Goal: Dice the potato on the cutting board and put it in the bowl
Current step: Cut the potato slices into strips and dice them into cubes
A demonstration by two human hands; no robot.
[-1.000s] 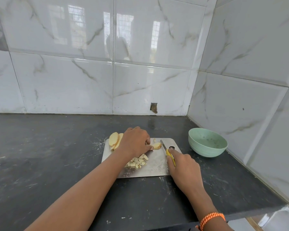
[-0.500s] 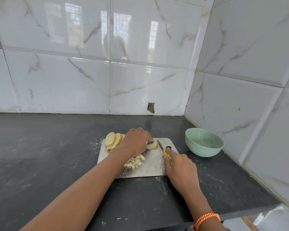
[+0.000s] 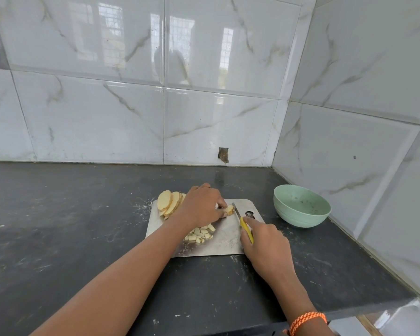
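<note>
The left hand (image 3: 200, 206) pinches a potato slice (image 3: 229, 210) between curled fingertips and thumb, holding it down on the cutting board (image 3: 226, 241). The right hand (image 3: 264, 246) has its grip wrapped tight round the yellow handle of a knife (image 3: 246, 229), forefinger laid along the top; the blade lies low over the board, its tip just right of the pinched slice, and whether the edge touches the slice cannot be told. Just behind the left grip, at the board's far left corner, a stack of potato slices (image 3: 168, 203) leans overlapping, partly off the board's edge. Nearer the person, under the left wrist, a small heap of diced potato (image 3: 200, 234) lies on the board. To the right of the knife grip, well apart from the board, a pale green bowl (image 3: 301, 206) stands on the dark tabletop (image 3: 70, 226) near the tiled wall (image 3: 349, 141). An orange braided band (image 3: 306, 321) circles the right wrist.
</note>
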